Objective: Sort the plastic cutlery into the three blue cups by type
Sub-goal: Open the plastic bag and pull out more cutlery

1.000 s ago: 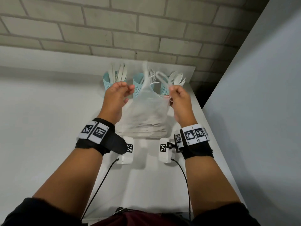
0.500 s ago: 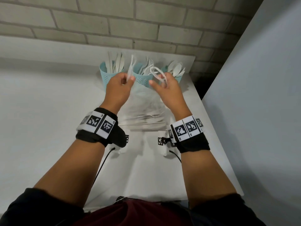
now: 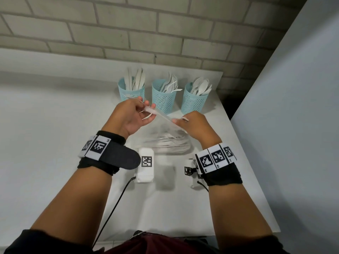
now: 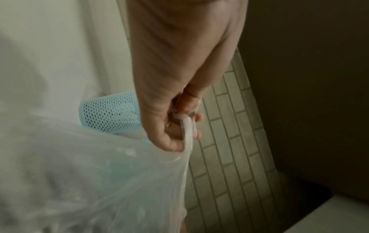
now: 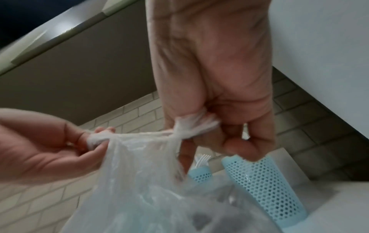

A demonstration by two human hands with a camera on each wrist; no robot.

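Observation:
Three blue mesh cups stand in a row at the back of the white table: the left cup holds knives, the middle cup forks, the right cup spoons. In front of them lies a clear plastic bag with white cutlery inside. My left hand pinches one twisted handle of the bag. My right hand grips the other handle. The two handles cross between the hands in the right wrist view, and the plastic is pulled taut.
A brick wall runs behind the cups. A tall white panel closes off the right side, with a dark gap at its far corner. The table's right edge lies close to my right wrist. Cables hang from the wrist cameras.
Both hands have come down and toward me from in front of the cups. The bag's handles, held up apart before, are now pulled taut in a line between the hands.

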